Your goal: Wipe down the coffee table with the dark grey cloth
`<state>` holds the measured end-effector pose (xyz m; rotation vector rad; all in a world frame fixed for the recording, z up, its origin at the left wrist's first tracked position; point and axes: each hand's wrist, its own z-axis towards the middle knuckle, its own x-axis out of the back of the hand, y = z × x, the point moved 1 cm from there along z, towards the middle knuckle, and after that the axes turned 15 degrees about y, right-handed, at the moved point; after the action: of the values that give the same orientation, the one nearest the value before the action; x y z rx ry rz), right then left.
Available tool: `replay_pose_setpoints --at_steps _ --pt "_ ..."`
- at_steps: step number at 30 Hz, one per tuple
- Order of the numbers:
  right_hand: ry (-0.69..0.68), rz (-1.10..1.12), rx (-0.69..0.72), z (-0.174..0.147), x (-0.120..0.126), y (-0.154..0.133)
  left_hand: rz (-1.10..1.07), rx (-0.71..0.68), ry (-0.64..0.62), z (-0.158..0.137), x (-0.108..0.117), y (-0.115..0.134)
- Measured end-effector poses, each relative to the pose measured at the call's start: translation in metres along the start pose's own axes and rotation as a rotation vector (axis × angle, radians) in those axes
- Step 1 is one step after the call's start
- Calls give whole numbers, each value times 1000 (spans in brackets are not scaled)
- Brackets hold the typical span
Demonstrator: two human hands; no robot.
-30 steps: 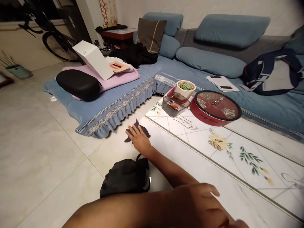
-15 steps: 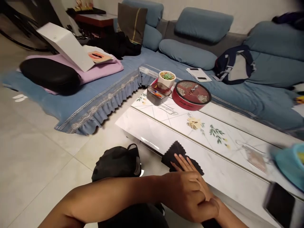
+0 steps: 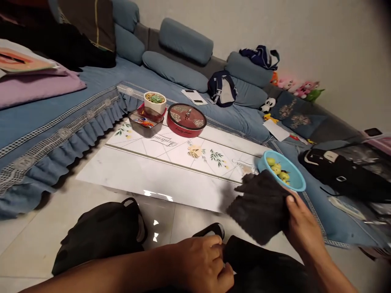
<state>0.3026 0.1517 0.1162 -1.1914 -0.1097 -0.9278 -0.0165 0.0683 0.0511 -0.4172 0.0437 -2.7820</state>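
Note:
My right hand (image 3: 305,228) holds up a dark cloth (image 3: 259,211) with zigzag edges, its thumb pressed on the near side. The cloth hangs in front of the right end of the white patterned coffee table (image 3: 128,169), hiding that corner. Just behind it stands a light blue bowl (image 3: 296,173) with several green fruits (image 3: 276,167). My left hand (image 3: 203,260) is closed in a loose fist over my legs, off the table, with nothing visible in it.
Toward the table's far left are a potted succulent (image 3: 155,103), a smoky clear box (image 3: 143,127) of small colourful items and a round red lidded box (image 3: 186,124). A blue sofa (image 3: 100,89) wraps around behind. A black bag (image 3: 345,173) lies at right.
My right hand has lifted the cloth off the tabletop and moved right, beside the bowl. My left hand has come away from the right arm. The view has turned right; the phone no longer shows.

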Motion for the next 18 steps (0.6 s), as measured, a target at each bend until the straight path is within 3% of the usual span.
replay_pose_setpoints --at_steps 2,4,7,9,10,14,18 --pt "90 26 8 4 6 -17 -1 -21 -50 0 -4 -2" --pt "69 -15 84 -1 0 -27 -1 -44 -85 -1 -10 -3" --pt "-276 -116 286 -21 -24 -22 -8 -60 -122 -3 -19 -2" --pt "-506 -161 336 -40 -43 -5 -17 -70 -177 -4 -23 0" --pt "-544 -179 321 -49 -52 6 -25 -70 -218 -4 -25 2" --pt "-344 -302 136 -77 -88 56 -62 -36 -315 -4 -33 10" --pt "-157 -523 46 -90 -143 78 0 76 -81 -13 -51 17"
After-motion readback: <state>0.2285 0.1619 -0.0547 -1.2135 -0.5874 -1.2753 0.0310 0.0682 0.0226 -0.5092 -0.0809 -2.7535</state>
